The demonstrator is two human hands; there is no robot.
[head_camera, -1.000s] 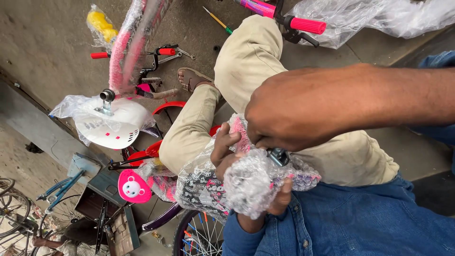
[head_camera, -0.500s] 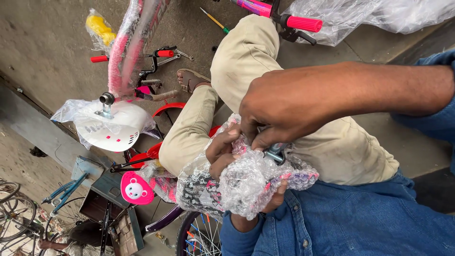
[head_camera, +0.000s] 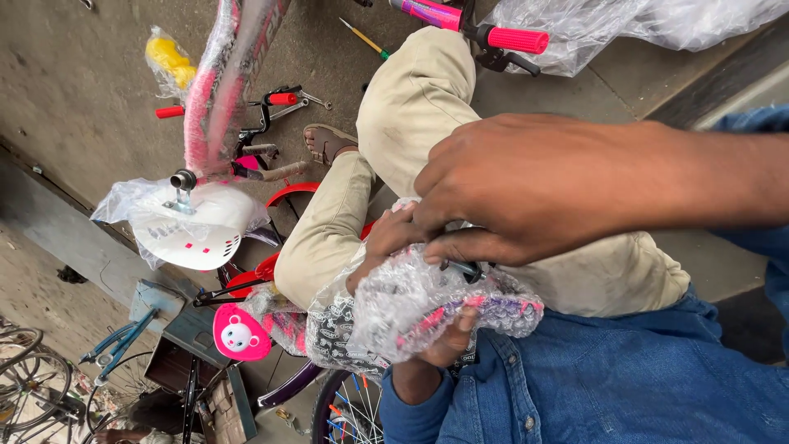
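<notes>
Setting: outdoor workshop floor, bare grey concrete point(head_camera: 82, 90), seen from above w/ camera tilted; raised kerb edge runs along left.
Wrapped part point(head_camera: 427, 308): bubble-wrapped bike part, pink/purple under clear film, lying at person's lap against blue denim shirt, just beside the knee.
Left hand point(head_camera: 411, 288): cups the wrapped part from below; thumb over top, fingers curled round far side, closed on it. Judged: acts as cradle so the part stays put while the other hand works.
Right hand point(head_camera: 534, 185): comes in from right, over the part; fingertips pressed together, pinching the film/a small dark fitting at top of the part. What exactly is pinched: cannot tell, fingers hide it.
Legs: khaki trousers point(head_camera: 394, 148), knee bent up, sandalled foot point(head_camera: 327, 141) on the floor. Judged: knee serves as a rest for the part.
Wheel point(head_camera: 349, 415): spoked, tyre edge showing below the hands, close to the lap.
Pink frame point(head_camera: 222, 90): film-wrapped, lying diagonal on floor, well apart from hands.
White basket point(head_camera: 193, 226): plastic, in clear bag, at frame's lower end.
Pink bear badge point(head_camera: 238, 333): round, near lower left.
Handlebar grip point(head_camera: 518, 39): pink, top of view, brake lever beside it.
Loose film point(head_camera: 641, 25): clear sheet heaped top right.
Small tools: screwdriver point(head_camera: 366, 39), spanner point(head_camera: 316, 100) on floor, near frame.
Blue toolbox point(head_camera: 160, 316): lower left, pliers-type tool on it.
Other bikes: wheels point(head_camera: 25, 378) at far left edge.
</notes>
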